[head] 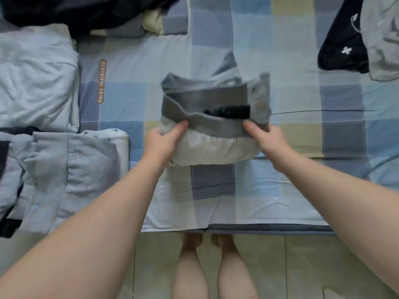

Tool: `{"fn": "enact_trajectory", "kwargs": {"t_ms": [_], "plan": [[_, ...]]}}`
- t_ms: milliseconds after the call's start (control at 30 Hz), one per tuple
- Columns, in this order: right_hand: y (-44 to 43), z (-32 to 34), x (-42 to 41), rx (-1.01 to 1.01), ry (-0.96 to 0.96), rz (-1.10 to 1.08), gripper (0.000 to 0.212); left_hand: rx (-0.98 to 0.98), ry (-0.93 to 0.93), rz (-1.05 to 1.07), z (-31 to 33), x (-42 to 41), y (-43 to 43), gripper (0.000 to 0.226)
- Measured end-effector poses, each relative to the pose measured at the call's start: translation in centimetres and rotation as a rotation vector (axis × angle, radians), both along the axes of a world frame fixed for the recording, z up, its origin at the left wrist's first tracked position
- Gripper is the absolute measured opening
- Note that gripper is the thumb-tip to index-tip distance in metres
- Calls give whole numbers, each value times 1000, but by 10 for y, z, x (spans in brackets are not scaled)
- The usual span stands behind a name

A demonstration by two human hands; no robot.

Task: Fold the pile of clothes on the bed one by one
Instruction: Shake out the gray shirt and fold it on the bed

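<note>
A grey garment [207, 147] with a darker grey waistband lies bundled in the middle of the checked bed sheet [280, 134]. My left hand [164, 141] grips its near left edge, thumb on top of the band. My right hand [265, 139] grips the near right edge the same way. The fabric bulges between both hands. Unfolded clothes wait at the far right: a black garment [341, 50] and a grey one [382, 37].
Folded pale blue clothes [64, 165] are stacked at the left, with a light blue piece [36, 83] behind them. A dark garment [75, 11] lies at the far left. The bed's near edge [237, 228] runs above a tiled floor and my bare legs.
</note>
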State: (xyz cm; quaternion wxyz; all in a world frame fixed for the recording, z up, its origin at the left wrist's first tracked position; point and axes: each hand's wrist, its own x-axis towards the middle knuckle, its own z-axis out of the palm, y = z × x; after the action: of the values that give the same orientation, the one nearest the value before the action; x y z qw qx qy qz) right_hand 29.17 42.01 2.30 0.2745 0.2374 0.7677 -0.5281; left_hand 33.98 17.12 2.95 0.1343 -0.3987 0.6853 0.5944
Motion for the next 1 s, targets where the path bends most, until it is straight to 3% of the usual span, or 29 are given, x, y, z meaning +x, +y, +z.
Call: {"fn": "enact_trajectory", "kwargs": {"t_ms": [133,200,267,333,400,467,567,667,767,867,1000], "plan": [[8,-66,49,185,-270,69,31,-160,-304,-43,-73,54,9,51],[6,-79,57,212,-298,72,31,-183,-342,-6,-85,64,15,53],[3,-81,55,244,-278,90,32,-402,-329,-42,-83,66,22,59],[3,-77,50,270,-266,115,35,-791,-124,-227,-68,68,29,71],[2,-67,44,296,-270,126,40,-971,226,-504,-56,67,34,64],[1,-60,38,293,-275,126,42,-930,326,-832,-53,62,37,52],[-5,-56,35,379,-169,209,38,-789,19,-1077,-60,53,33,55],[-12,-54,44,683,239,472,55,-704,-103,-1119,-79,50,25,59],[-24,-63,58,731,579,823,64,-771,-61,-1128,-94,49,22,60],[-39,-96,69,790,522,1010,63,-820,9,-980,-112,49,17,56],[-44,-139,69,796,426,928,65,-860,20,-906,-147,55,17,59]]}}
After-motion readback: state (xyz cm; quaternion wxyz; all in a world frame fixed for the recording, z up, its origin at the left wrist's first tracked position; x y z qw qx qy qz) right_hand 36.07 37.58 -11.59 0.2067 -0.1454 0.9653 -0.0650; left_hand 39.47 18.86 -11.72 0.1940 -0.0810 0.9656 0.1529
